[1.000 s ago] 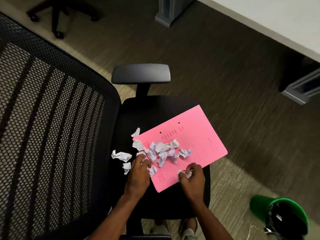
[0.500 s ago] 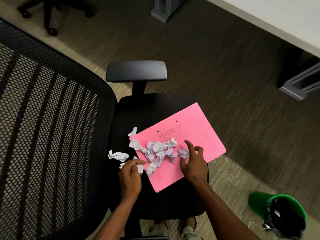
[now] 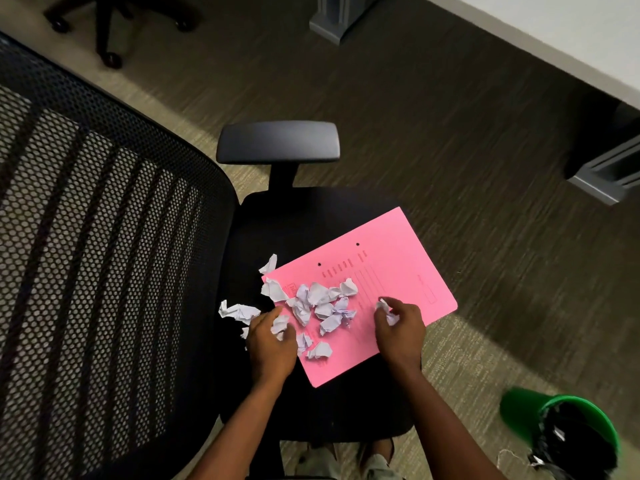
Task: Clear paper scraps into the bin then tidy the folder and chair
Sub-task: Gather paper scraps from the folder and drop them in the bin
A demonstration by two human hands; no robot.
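A pink folder [image 3: 398, 268] lies askew on the black seat of an office chair [image 3: 304, 216]. Several crumpled white paper scraps [image 3: 318, 303] are heaped on the folder's left half, and two more scraps [image 3: 239, 311] lie on the seat beside it. My left hand [image 3: 270, 344] rests at the folder's left edge with its fingers curled around a scrap. My right hand [image 3: 398, 330] sits on the folder's lower middle, pinching a scrap [image 3: 388, 310] between thumb and fingers. A green bin [image 3: 519, 414] with a black liner stands on the floor at the lower right.
The chair's mesh backrest [image 3: 97, 271] fills the left side and its armrest [image 3: 277, 142] juts out behind the seat. A white desk [image 3: 554, 36] with grey legs [image 3: 609, 171] runs along the upper right. Another chair's wheeled base [image 3: 107, 26] is at the top left.
My right hand went up to the heap and has come back right with a scrap pinched in it. My left hand has closed on a scrap at the folder's left edge.
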